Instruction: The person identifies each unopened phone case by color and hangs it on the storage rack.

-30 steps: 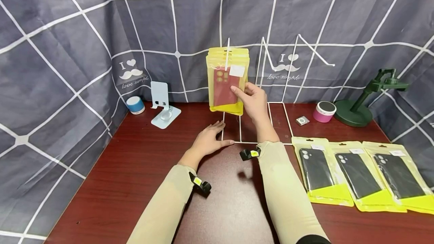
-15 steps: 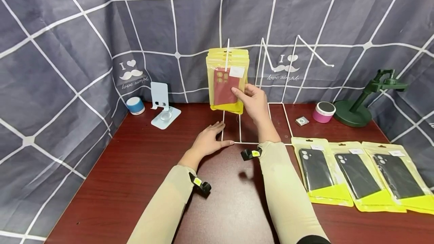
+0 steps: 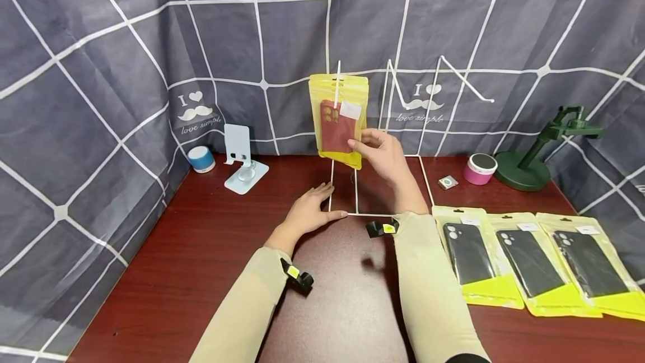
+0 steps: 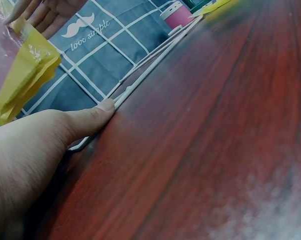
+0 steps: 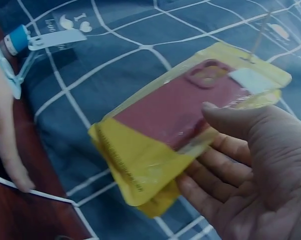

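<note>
Looking in through the head view, I have my right hand (image 3: 385, 156) pinching the bagged red case (image 3: 336, 130) between thumb and fingers; its bag hangs on the left hook (image 3: 337, 91) of the white rack (image 3: 370, 215). My left hand (image 3: 307, 210), thumb spread from its fingers, touches the rack's base. Three bagged black cases (image 3: 531, 262) lie rightward on the table (image 3: 151, 273).

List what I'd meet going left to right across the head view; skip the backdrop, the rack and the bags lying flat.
Blue cylinder, pale blue phone stand, left grip, hanging yellow bag, right grip, silver gadget, pink cylinder, green stand.
</note>
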Demonstrator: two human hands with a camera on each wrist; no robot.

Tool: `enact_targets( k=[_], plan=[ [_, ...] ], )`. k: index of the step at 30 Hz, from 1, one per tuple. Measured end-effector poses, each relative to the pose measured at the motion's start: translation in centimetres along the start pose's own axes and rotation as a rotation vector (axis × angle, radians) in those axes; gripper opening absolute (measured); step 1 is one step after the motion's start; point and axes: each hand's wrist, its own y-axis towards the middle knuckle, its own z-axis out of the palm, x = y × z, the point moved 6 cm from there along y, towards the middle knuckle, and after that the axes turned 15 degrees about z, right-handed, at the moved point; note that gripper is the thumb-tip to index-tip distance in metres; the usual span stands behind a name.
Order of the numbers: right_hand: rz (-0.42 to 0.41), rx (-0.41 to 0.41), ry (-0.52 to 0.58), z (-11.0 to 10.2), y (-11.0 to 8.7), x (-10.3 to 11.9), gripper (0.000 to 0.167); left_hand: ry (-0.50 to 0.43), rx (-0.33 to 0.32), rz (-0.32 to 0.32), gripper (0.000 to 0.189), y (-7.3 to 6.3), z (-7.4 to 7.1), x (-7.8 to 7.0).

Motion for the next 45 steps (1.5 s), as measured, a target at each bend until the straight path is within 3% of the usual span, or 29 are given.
enact_targets(
  k=[3, 6, 10, 15, 22, 27, 33, 38, 41, 45],
  plan=[
    [-0.032, 0.005, 0.033, -1.5, -0.8, 0.6, 0.038, -0.006, 0.004, 0.003, 0.097, 0.1, 0.1, -0.3],
    [-0.058, -0.013, 0.135, -3.3, -2.0, 1.3, 0.037, -0.001, 0.002, 0.008, 0.097, 0.1, 0.2, -0.4],
    [-0.078, -0.074, 0.216, -5.5, -3.6, 2.1, 0.039, -0.001, -0.014, 0.016, 0.098, 0.0, 0.2, -0.3],
    [-0.094, -0.102, 0.213, -7.2, -5.1, 2.4, 0.038, 0.001, -0.025, 0.008, 0.097, 0.0, 0.1, -0.2],
    [-0.144, -0.019, 0.174, -8.5, -6.7, 2.1, 0.029, -0.011, -0.023, 0.001, 0.095, -0.4, 0.0, -0.1],
    [-0.106, -0.007, 0.054, -9.9, -7.7, 0.9, 0.03, -0.005, -0.023, 0.003, 0.095, -0.3, -0.1, -0.3],
    [-0.074, -0.003, -0.196, -12.5, -8.7, -2.0, 0.028, -0.001, -0.018, 0.002, 0.095, -0.1, 0.1, -0.3],
    [-0.063, 0.051, -0.412, -15.5, -9.3, -6.2, 0.024, -0.013, -0.018, 0.011, 0.095, -0.1, 0.1, -0.5],
    [-0.013, 0.067, -0.504, -17.4, -9.7, -9.2, 0.024, -0.013, -0.022, 0.013, 0.095, -0.1, 0.1, -0.4],
    [0.11, 0.108, -0.543, -19.3, -9.8, -13.2, 0.032, -0.003, -0.027, 0.014, 0.094, -0.2, -0.1, -0.3]
  ],
)
